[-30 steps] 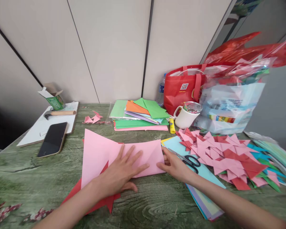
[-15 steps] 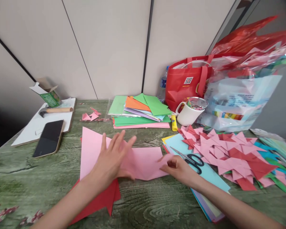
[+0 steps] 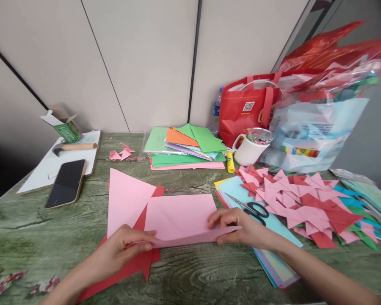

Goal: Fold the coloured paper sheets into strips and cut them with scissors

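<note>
My left hand [image 3: 120, 248] pinches the near left corner of a folded pink paper sheet [image 3: 180, 216], and my right hand [image 3: 238, 228] pinches its near right corner. The sheet's near edge is lifted a little off the green wood-grain table [image 3: 193, 275]. Under and to the left of it lie a pink paper triangle [image 3: 125, 199] and red paper [image 3: 136, 262]. Black-handled scissors [image 3: 252, 207] rest on a light blue sheet just beyond my right hand.
A heap of folded pink and red paper pieces [image 3: 301, 203] lies at the right. Behind are a coloured paper stack [image 3: 186, 148], a yellow glue stick [image 3: 230, 162], a white mug [image 3: 250, 148] and a red bag [image 3: 246, 110]. A phone [image 3: 66, 182], hammer [image 3: 73, 147] and green box sit far left.
My left hand came off the top of the pink sheet and moved to its near left corner. Both hands now grip the near edge, which has lifted from the table.
</note>
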The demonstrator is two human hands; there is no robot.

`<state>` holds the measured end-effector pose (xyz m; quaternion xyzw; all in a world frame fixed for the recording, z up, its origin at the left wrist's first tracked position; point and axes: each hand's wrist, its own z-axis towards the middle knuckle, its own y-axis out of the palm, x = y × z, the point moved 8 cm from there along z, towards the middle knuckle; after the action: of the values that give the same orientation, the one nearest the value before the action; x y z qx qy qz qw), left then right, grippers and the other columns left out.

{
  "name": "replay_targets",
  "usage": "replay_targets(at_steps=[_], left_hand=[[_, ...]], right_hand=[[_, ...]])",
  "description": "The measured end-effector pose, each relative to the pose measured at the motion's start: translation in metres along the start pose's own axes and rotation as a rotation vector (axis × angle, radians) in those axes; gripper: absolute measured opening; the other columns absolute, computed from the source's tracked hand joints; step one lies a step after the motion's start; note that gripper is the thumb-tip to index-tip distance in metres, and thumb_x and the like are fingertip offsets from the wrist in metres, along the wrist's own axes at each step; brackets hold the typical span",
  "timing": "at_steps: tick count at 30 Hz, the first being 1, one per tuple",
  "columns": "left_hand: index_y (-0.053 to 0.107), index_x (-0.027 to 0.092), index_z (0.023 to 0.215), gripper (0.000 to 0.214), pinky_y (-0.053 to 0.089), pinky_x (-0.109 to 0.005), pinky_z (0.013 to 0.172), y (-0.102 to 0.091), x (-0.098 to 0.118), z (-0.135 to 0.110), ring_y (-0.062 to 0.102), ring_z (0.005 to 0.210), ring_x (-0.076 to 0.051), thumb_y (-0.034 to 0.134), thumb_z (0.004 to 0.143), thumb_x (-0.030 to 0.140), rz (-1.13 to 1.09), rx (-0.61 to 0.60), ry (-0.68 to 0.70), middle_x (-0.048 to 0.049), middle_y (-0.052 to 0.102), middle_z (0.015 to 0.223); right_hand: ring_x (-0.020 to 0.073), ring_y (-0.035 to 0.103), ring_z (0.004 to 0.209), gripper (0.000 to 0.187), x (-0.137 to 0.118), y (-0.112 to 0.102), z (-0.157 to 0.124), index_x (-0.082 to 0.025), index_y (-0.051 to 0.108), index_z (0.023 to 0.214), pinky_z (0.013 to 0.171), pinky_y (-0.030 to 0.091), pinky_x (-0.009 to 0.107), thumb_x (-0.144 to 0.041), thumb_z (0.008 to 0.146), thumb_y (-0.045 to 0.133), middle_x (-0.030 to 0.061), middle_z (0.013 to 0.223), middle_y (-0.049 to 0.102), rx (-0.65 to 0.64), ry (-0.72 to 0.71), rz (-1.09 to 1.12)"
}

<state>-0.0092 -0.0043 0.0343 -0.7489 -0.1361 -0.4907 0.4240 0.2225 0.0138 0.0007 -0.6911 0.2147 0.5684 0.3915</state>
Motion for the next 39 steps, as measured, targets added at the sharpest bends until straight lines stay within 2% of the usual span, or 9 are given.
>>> replay_targets(at_steps=[3,7,12,14,16,20,24,30,39], left_hand=[[0.062,0.018,0.061,0.037,0.041,-0.021,0.050,-0.007,-0.012,0.000,0.049,0.049,-0.012,0.046,0.088,0.038,0.058,0.162,-0.063,0.0025,0.053,0.051],[0.044,0.018,0.049,0.045,0.027,-0.020,0.041,-0.017,-0.028,0.005,0.030,0.042,-0.009,0.048,0.082,0.048,0.035,0.336,-0.163,0.0061,0.032,0.044],[0.059,0.018,0.109,0.037,0.041,-0.022,0.047,-0.028,-0.029,0.009,0.051,0.047,-0.013,0.053,0.082,0.042,0.257,0.490,-0.205,0.0041,0.056,0.058],[0.043,0.022,0.132,0.047,0.050,-0.028,0.060,-0.032,-0.012,0.010,0.065,0.067,-0.018,0.050,0.087,0.032,0.493,0.581,-0.126,-0.0051,0.067,0.093],[0.041,0.026,0.134,0.044,0.048,-0.042,0.086,-0.024,0.015,0.014,0.061,0.105,-0.025,0.045,0.091,0.021,0.761,0.605,0.070,-0.0120,0.053,0.131],[0.044,0.024,0.132,0.047,0.021,-0.058,0.107,0.030,0.039,0.031,0.031,0.135,-0.030,0.059,0.087,0.025,1.017,0.196,0.478,-0.0122,0.041,0.143],[0.028,0.031,0.142,0.075,0.025,-0.057,0.107,0.056,0.020,0.042,0.027,0.135,-0.031,0.069,0.080,0.024,1.036,-0.094,0.440,-0.0099,0.034,0.147],[0.012,0.036,0.146,0.086,0.022,-0.058,0.107,0.054,0.006,0.045,0.017,0.138,-0.030,0.055,0.082,-0.001,0.992,-0.176,0.397,-0.0102,0.022,0.151],[0.026,0.034,0.143,0.075,0.022,-0.062,0.106,0.048,0.004,0.048,0.020,0.138,-0.031,0.063,0.082,0.011,0.874,-0.120,0.433,-0.0111,0.030,0.148]], right_hand=[[0.0192,0.060,0.086,0.027,-0.002,0.000,-0.001,-0.017,0.067,0.073,0.075,0.045,0.028,-0.044,0.070,0.072,0.0038,0.091,0.066,-0.012,0.062,-0.011],[0.0125,0.050,0.061,0.036,0.010,-0.002,0.002,-0.016,0.061,0.073,0.055,0.037,0.023,-0.049,0.084,0.052,-0.0017,0.068,0.056,0.049,0.173,-0.039],[0.0107,0.035,0.047,0.029,0.022,-0.014,0.002,-0.017,0.046,0.099,0.047,0.024,0.023,-0.040,0.082,0.052,-0.0103,0.050,0.039,0.379,0.247,-0.174],[0.0121,0.038,0.048,0.044,0.023,-0.012,0.002,-0.015,0.038,0.116,0.048,0.026,0.023,-0.037,0.081,0.053,-0.0104,0.052,0.041,0.406,0.262,-0.175],[0.0132,0.040,0.049,0.055,0.021,-0.012,0.001,-0.014,0.031,0.128,0.050,0.028,0.024,-0.034,0.081,0.052,-0.0104,0.052,0.042,0.424,0.261,-0.206],[0.0134,0.040,0.048,0.057,0.016,-0.013,0.002,-0.014,0.033,0.133,0.051,0.029,0.024,-0.030,0.081,0.050,-0.0100,0.051,0.042,0.413,0.242,-0.282],[0.0130,0.040,0.048,0.041,0.016,-0.014,0.006,-0.013,0.059,0.115,0.049,0.029,0.024,-0.032,0.081,0.046,-0.0065,0.052,0.039,0.398,0.246,-0.355],[0.0122,0.038,0.047,0.044,0.019,-0.018,0.012,-0.013,0.068,0.110,0.047,0.027,0.024,-0.035,0.079,0.045,-0.0042,0.051,0.039,0.397,0.296,-0.388],[0.0104,0.029,0.044,0.048,0.028,-0.020,0.018,-0.011,0.070,0.108,0.041,0.021,0.022,-0.041,0.080,0.046,-0.0047,0.048,0.034,0.338,0.354,-0.307]])
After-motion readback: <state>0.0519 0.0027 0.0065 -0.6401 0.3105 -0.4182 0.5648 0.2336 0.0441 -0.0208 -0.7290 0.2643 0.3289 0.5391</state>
